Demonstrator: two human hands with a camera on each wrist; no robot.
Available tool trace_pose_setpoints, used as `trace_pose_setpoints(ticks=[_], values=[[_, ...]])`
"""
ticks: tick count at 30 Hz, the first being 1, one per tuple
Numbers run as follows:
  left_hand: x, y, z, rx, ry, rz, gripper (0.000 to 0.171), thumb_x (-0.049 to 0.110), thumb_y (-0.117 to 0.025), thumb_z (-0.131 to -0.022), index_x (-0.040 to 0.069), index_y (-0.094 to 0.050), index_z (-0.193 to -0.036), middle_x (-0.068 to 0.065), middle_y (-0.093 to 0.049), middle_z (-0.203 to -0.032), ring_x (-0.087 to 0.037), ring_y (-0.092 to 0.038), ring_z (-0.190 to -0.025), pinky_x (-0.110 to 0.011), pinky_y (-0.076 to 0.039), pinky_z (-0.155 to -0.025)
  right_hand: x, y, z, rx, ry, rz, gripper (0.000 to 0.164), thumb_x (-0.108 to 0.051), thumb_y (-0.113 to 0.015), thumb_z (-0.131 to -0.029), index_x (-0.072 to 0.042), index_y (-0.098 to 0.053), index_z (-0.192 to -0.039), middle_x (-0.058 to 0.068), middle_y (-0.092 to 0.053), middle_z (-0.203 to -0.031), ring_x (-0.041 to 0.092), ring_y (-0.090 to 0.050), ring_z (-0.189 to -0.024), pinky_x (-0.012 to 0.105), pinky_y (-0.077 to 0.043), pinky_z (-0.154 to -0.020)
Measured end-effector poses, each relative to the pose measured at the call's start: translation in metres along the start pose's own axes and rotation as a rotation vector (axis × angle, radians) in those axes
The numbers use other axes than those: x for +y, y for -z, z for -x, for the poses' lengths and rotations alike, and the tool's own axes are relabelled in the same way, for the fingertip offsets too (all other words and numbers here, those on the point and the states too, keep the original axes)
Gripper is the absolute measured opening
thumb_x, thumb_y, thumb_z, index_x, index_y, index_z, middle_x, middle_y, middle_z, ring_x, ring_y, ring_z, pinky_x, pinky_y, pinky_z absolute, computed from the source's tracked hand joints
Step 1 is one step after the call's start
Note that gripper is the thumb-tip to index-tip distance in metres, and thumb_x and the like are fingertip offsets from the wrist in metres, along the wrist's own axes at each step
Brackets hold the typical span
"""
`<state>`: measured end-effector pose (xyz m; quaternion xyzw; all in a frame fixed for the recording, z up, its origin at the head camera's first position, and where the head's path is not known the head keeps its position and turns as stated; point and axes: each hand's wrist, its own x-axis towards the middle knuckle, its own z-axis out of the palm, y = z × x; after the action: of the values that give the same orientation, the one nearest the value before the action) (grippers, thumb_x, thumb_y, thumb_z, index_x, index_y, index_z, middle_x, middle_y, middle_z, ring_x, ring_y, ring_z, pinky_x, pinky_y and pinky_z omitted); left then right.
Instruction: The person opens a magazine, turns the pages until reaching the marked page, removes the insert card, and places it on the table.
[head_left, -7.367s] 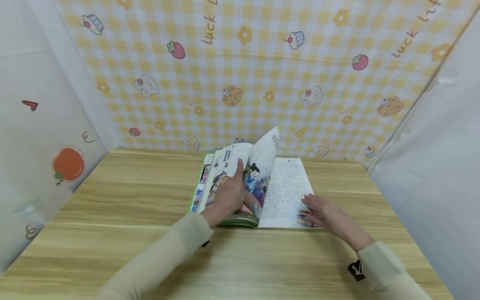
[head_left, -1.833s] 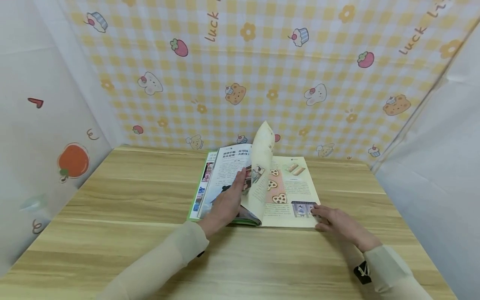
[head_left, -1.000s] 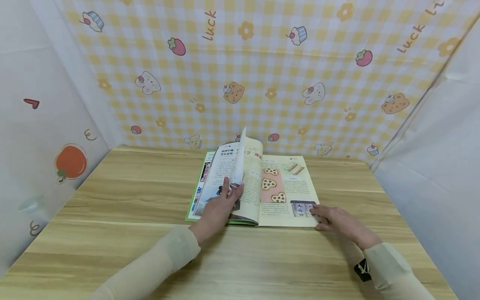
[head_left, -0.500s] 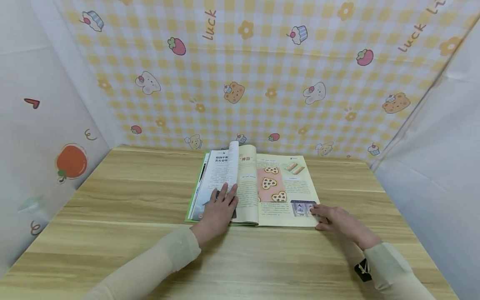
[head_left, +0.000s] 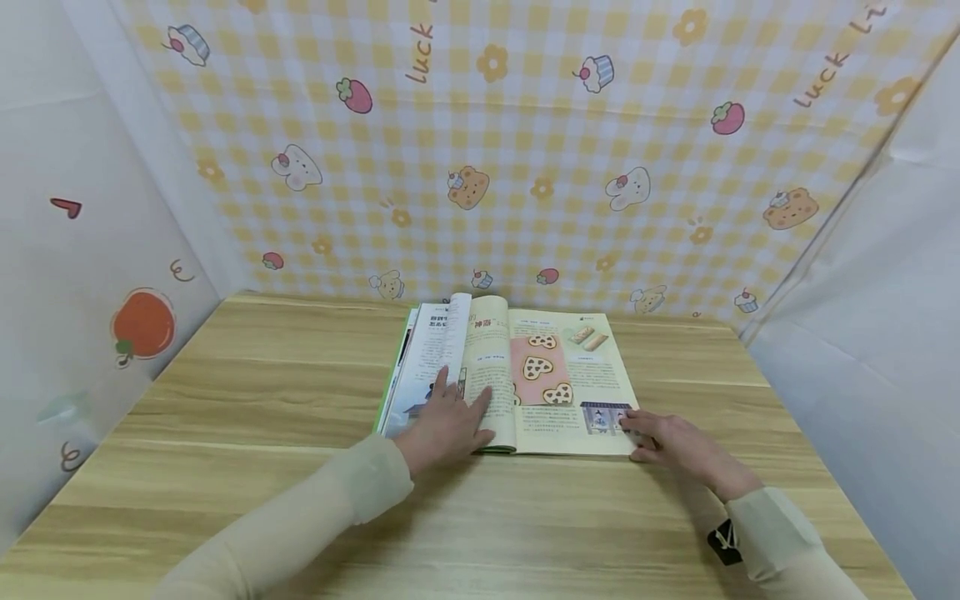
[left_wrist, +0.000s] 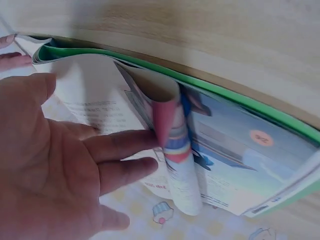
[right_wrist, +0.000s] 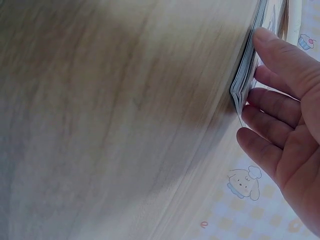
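An open magazine [head_left: 540, 425] lies on the wooden table, showing a picture of heart-shaped cookies on its right page. My left hand [head_left: 444, 427] is over the left half, fingers spread. In the left wrist view, two fingertips of this left hand [left_wrist: 60, 165] press against a rolled-over leaf [left_wrist: 184, 187], which bends toward the left cover side. At the lower right corner, my right hand [head_left: 678, 442] rests with relaxed fingers. The right wrist view has that hand's thumb [right_wrist: 280, 47] beside the stacked page edges [right_wrist: 246, 67], the other fingers loosely bent near the corner.
A yellow checked cloth [head_left: 525, 150] with cartoon prints hangs behind the table [head_left: 495, 525]. White sheets [head_left: 870, 317] close off both sides. The magazine's green cover edge [head_left: 392, 379] shows at its left.
Pages standing upright earlier have swung over to the left and now lie lower, one still curled. The left hand has followed them and spread its fingers. My right hand has stayed at the corner recently.
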<state>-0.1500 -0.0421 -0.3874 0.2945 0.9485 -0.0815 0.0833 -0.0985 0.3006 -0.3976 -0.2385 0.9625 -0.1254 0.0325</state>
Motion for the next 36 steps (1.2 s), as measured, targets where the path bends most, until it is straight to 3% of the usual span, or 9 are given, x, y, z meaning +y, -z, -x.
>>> trace_pose_setpoints(ticks=[4,8,14,19,22,25,30,32,36], values=[[0.004,0.002,-0.004,0.034,0.004,-0.082,0.068,0.064,-0.042,-0.095,0.024,-0.039,-0.151,-0.013,-0.063,-0.134,-0.035,-0.040,-0.142,-0.053,-0.014,-0.123,-0.001,0.001,0.001,-0.023,-0.022,-0.014,0.050,-0.020,-0.075,-0.082,0.006,-0.063,-0.123,0.032,-0.060,-0.127,0.045,-0.064,-0.109,0.052,-0.054,-0.088],[0.006,0.001,-0.007,0.068,-0.019,-0.164,0.072,0.065,-0.041,-0.094,0.016,-0.046,-0.146,-0.008,-0.040,-0.156,-0.027,-0.029,-0.149,-0.047,-0.017,-0.124,0.000,0.001,0.001,-0.017,-0.022,-0.012,0.050,-0.019,-0.075,-0.082,0.006,-0.063,-0.123,0.032,-0.060,-0.126,0.046,-0.064,-0.110,0.052,-0.053,-0.089],[0.009,-0.003,-0.009,0.023,-0.045,-0.005,0.079,0.062,-0.049,-0.094,0.000,-0.046,-0.143,-0.016,-0.049,-0.148,-0.029,-0.047,-0.138,-0.044,-0.032,-0.119,0.000,-0.001,0.000,-0.005,-0.012,0.001,0.050,-0.018,-0.075,-0.082,0.007,-0.063,-0.123,0.032,-0.061,-0.125,0.045,-0.064,-0.109,0.052,-0.054,-0.088],[0.010,-0.009,-0.008,0.052,-0.044,0.087,0.079,0.061,-0.050,-0.093,0.007,-0.039,-0.148,-0.023,-0.054,-0.139,-0.035,-0.055,-0.129,-0.049,-0.039,-0.112,-0.001,0.000,-0.001,-0.008,-0.011,0.000,0.048,-0.020,-0.075,-0.082,0.007,-0.064,-0.121,0.032,-0.062,-0.124,0.045,-0.064,-0.109,0.051,-0.054,-0.088],[0.009,-0.010,-0.009,0.032,-0.042,0.133,0.074,0.059,-0.046,-0.096,0.012,-0.035,-0.152,-0.025,-0.049,-0.143,-0.038,-0.050,-0.133,-0.050,-0.038,-0.113,-0.002,0.000,-0.003,-0.001,-0.021,0.001,0.046,-0.025,-0.074,-0.084,0.005,-0.067,-0.118,0.028,-0.066,-0.121,0.042,-0.066,-0.107,0.049,-0.055,-0.088],[0.007,-0.011,-0.009,0.005,-0.041,0.215,0.069,0.053,-0.044,-0.099,0.010,-0.034,-0.152,-0.023,-0.038,-0.153,-0.038,-0.039,-0.142,-0.049,-0.037,-0.115,-0.005,-0.001,-0.008,0.029,-0.016,0.006,0.034,-0.026,-0.072,-0.086,0.001,-0.070,-0.107,0.016,-0.074,-0.103,0.025,-0.071,-0.088,0.038,-0.058,-0.076],[0.007,-0.016,-0.007,-0.015,-0.053,0.298,0.067,0.045,-0.046,-0.101,0.004,-0.031,-0.153,-0.018,-0.027,-0.161,-0.036,-0.030,-0.148,-0.046,-0.036,-0.116,-0.010,-0.002,-0.018,0.071,-0.053,0.016,0.019,-0.020,-0.070,-0.089,-0.002,-0.071,-0.095,-0.005,-0.061,-0.068,0.000,-0.044,-0.058,0.020,-0.039,-0.054],[0.007,-0.017,-0.007,-0.014,-0.050,0.286,0.068,0.046,-0.045,-0.101,0.004,-0.031,-0.153,-0.017,-0.027,-0.161,-0.035,-0.030,-0.147,-0.045,-0.036,-0.116,-0.013,-0.001,-0.023,0.081,-0.105,0.004,0.022,-0.019,-0.069,-0.090,0.001,-0.072,-0.098,-0.003,-0.061,-0.066,0.001,-0.042,-0.055,0.020,-0.038,-0.052],[0.008,-0.018,-0.007,-0.007,-0.042,0.261,0.068,0.047,-0.046,-0.101,0.006,-0.031,-0.153,-0.016,-0.029,-0.161,-0.034,-0.032,-0.147,-0.045,-0.038,-0.114,-0.016,0.000,-0.035,0.151,-0.201,-0.023,0.028,-0.016,-0.066,-0.092,0.008,-0.070,-0.105,0.017,-0.073,-0.087,0.017,-0.065,-0.068,0.035,-0.055,-0.064]])
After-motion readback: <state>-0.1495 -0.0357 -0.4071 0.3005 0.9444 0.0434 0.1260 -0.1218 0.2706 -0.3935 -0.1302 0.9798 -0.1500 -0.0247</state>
